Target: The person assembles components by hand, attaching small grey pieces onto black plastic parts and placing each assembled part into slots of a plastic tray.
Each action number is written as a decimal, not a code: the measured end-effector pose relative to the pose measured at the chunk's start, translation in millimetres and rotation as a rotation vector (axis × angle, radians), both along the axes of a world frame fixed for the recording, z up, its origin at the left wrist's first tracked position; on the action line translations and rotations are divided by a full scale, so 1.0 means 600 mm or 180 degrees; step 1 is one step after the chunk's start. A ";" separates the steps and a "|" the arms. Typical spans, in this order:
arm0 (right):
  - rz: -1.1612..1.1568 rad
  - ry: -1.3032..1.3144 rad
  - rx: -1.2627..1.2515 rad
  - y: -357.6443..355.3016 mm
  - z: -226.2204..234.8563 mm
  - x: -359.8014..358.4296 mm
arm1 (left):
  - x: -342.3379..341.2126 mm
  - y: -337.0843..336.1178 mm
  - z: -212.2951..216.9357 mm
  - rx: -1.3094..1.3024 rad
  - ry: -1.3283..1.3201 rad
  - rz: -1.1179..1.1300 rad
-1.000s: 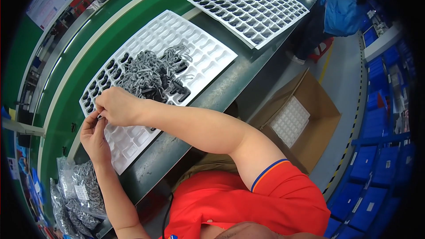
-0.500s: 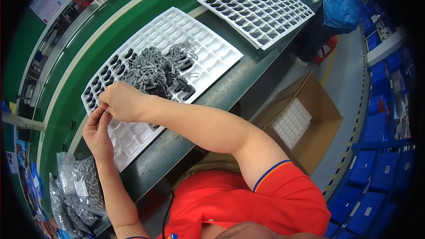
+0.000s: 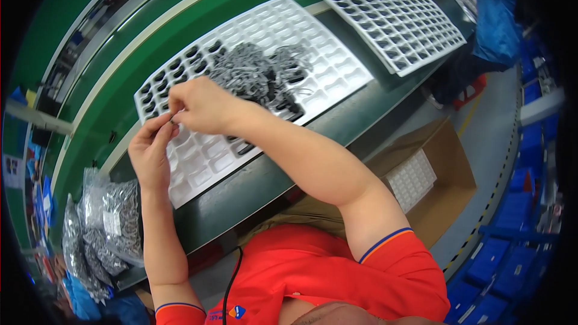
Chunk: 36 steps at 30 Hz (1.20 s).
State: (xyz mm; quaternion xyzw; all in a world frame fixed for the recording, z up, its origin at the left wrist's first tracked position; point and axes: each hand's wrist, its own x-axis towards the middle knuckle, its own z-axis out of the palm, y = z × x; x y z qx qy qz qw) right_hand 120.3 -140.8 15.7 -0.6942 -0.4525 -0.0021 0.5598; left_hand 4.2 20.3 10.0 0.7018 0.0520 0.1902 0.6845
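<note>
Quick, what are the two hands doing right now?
Left hand: fingers pinched on a small dark part, over the white tray.
Right hand: fingers pinched on the same part.

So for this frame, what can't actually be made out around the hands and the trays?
- Head view: the small dark part pinched between the left hand and right hand is too small to identify.
- White tray: the cells under the pile of grey parts and under the right forearm are hidden.
- Clear bags: contents blurred by fisheye rim distortion.
- Cardboard box: its near side is hidden by the right arm.
</note>
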 end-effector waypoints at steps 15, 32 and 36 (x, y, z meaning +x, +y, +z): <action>0.0127 -0.0209 0.0094 0.017 -0.005 -0.024 | -0.007 -0.005 0.005 0.0828 -0.0011 0.0095; -0.0664 -0.0397 -0.0495 -0.049 0.023 0.053 | 0.089 0.284 -0.042 0.3054 0.0659 0.1959; -0.0341 -0.0881 -0.1199 -0.032 0.013 0.033 | 0.087 0.271 -0.046 0.3234 0.0726 0.1962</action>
